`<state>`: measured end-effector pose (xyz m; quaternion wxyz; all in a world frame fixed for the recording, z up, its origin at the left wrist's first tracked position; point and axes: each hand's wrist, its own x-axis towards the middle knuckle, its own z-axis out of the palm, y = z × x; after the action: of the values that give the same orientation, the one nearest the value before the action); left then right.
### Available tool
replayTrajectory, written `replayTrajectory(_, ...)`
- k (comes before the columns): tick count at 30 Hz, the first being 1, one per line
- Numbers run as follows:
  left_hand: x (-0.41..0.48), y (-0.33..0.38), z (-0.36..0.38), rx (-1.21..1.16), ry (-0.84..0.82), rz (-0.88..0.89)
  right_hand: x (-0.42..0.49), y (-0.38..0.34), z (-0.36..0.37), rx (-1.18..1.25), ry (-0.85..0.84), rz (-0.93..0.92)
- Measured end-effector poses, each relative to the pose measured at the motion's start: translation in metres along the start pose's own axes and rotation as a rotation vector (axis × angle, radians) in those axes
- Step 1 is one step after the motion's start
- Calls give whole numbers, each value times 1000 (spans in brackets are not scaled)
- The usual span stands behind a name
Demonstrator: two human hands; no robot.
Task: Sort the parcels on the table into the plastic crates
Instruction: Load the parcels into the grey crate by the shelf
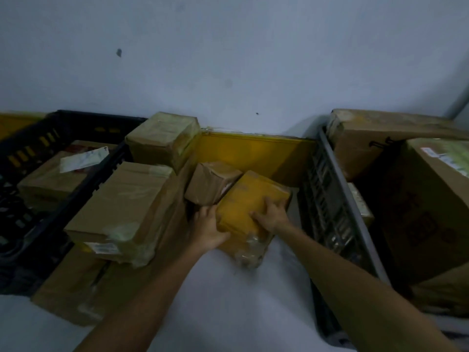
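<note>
- A person's left hand [210, 229] and right hand [272, 215] hold a yellow parcel [243, 196] on the white worktop [228, 301], between two crates.
- The left hand grips the parcel's near left edge. Its thumb lies over the top and its fingers [203, 212] wrap round the side.
- The right hand rests on the parcel's top, its fingers [278, 203] spread and curled over the far right edge.
- The yellow parcel lies tilted. Its near end is wrapped in clear film, and its far left corner touches a small brown parcel [212, 182].
- To the left, a large taped box [121, 212] sits on a flat carton [88, 288]. Another taped box [162, 138] stands behind it against the wall [228, 59].
- The black crate [63, 123] at far left holds a brown box [50, 184] with a white slip of paper on top.
- The grey crate [330, 174] at right is packed with big cardboard cartons [418, 199].
- A yellow panel [253, 151] runs along the foot of the wall behind the parcels.
</note>
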<state>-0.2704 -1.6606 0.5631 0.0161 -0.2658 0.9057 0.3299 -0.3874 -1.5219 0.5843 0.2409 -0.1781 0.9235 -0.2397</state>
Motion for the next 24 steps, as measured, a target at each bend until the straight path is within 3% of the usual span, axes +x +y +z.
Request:
replayTrajectory(3,8,-10,2,-57,-13,-10,9,-5,-1,-132,43,44)
replayTrajectory(6,18,-7,-2,-233,25,-50,21,-28,-11,-311,106,-50)
replayTrajectory(11,41,2,-17,-248,280,-92,46,-62,6,-144,96,-243)
replayTrajectory(16,57,-4,-22,-327,266,-152,61,-90,22,-60,21,-365)
replayTrajectory(21,68,-7,-9,-88,276,-228,74,-95,45,-395,65,-366)
replayTrajectory(24,77,-9,-2,24,332,-218,75,-87,45,-444,100,-389)
